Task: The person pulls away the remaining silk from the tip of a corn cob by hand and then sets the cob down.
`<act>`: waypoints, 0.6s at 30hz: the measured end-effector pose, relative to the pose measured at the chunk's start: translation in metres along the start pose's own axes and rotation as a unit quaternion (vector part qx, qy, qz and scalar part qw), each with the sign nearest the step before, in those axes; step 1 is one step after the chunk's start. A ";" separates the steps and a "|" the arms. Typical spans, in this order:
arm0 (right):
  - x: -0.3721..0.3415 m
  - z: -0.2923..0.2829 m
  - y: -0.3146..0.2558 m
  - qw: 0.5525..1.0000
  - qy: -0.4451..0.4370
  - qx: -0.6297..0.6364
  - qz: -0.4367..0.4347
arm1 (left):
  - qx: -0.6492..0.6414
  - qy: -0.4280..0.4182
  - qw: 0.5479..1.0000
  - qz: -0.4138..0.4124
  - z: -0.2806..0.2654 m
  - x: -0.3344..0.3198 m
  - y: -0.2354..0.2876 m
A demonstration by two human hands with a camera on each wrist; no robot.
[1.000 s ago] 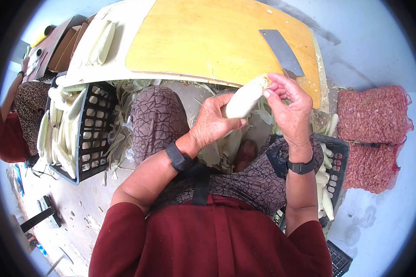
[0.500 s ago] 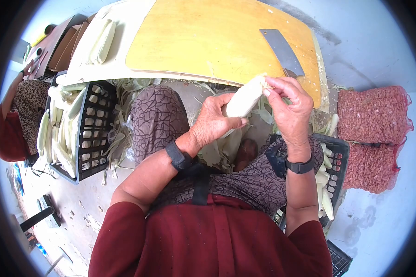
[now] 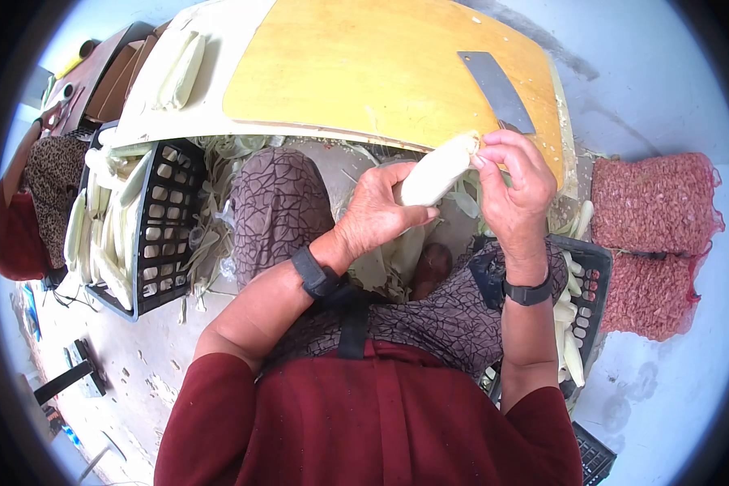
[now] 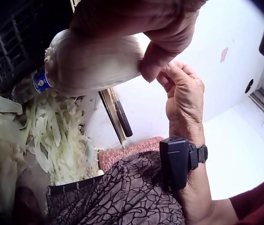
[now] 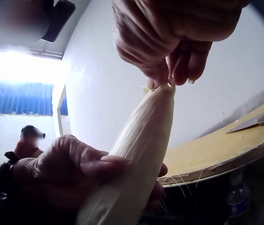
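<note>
An ear of corn point(image 3: 433, 180) in pale husk is held at a slant between the two hands, over the lap and near the table's front edge. My left hand point(image 3: 378, 204) grips its thick lower end, thumb along the near side. At the narrow top, the fingertips of my right hand point(image 3: 517, 180) pinch the husk. In the right wrist view small husk flaps point(image 5: 145, 89) stand up at this tip, around the fingertips. The left wrist view shows the blunt end of the ear, with the left fingers across it.
A cleaver point(image 3: 498, 91) lies on the yellow board point(image 3: 340, 65). More ears point(image 3: 182, 73) lie at the table's left. Black crates of corn point(image 3: 166, 227) stand on both sides. Red mesh sacks point(image 3: 656, 202) sit at right. Stripped husks point(image 4: 57, 131) litter the floor. Another person point(image 3: 28, 202) is at far left.
The ear and both hands have shifted slightly to the right. My right fingers have changed their hold at the tip, where a pale tuft stood out half a second ago.
</note>
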State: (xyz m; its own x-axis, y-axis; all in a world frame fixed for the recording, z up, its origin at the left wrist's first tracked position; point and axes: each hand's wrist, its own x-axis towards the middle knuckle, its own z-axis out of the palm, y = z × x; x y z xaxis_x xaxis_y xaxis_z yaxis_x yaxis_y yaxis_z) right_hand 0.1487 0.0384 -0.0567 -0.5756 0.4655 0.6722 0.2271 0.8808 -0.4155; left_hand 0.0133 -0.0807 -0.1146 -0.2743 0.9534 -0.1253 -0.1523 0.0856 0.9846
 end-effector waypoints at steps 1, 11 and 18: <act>0.000 -0.001 0.000 1.000 0.002 -0.009 -0.015 | 0.000 0.001 1.000 0.000 0.000 0.000 0.001; 0.004 -0.006 0.003 0.998 -0.015 -0.017 -0.060 | 0.030 -0.035 0.999 -0.014 -0.002 -0.001 0.008; 0.003 -0.007 0.004 0.999 -0.016 0.006 -0.045 | 0.018 -0.036 0.999 0.015 0.000 -0.001 0.006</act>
State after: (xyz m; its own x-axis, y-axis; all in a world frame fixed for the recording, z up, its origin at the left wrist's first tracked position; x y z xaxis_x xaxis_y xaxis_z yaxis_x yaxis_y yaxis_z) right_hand 0.1534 0.0441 -0.0516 -0.6185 0.3821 0.6866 0.1648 0.9174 -0.3621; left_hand 0.0131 -0.0815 -0.1090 -0.2086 0.9740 -0.0880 -0.1102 0.0660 0.9917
